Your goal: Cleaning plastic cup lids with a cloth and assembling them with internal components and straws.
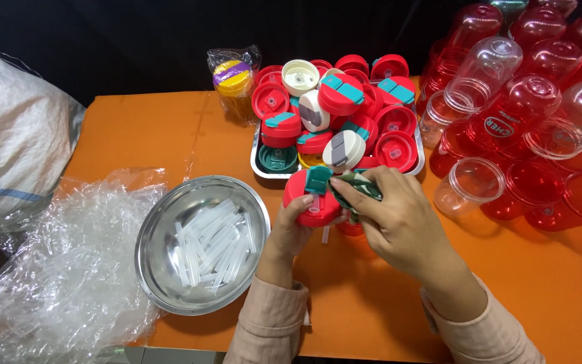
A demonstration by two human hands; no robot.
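My left hand [291,226] holds a red bottle lid with a teal flip cap [311,195] over the orange table [547,290]. Against that lid my right hand [392,216] presses a dark green cloth [358,187], fingers closed on it. Just beyond the hands a metal tray [259,167] is piled with red, teal, white and grey lids [335,108]. To the left of my left hand stands a round steel bowl [159,229] holding several clear plastic straws [211,244].
Clear and red plastic bottles [527,108] lie stacked at the right. A bagged yellow and purple lid [234,81] stands behind the tray. Crumpled clear plastic wrap [62,269] and a white woven sack [15,135] fill the left side.
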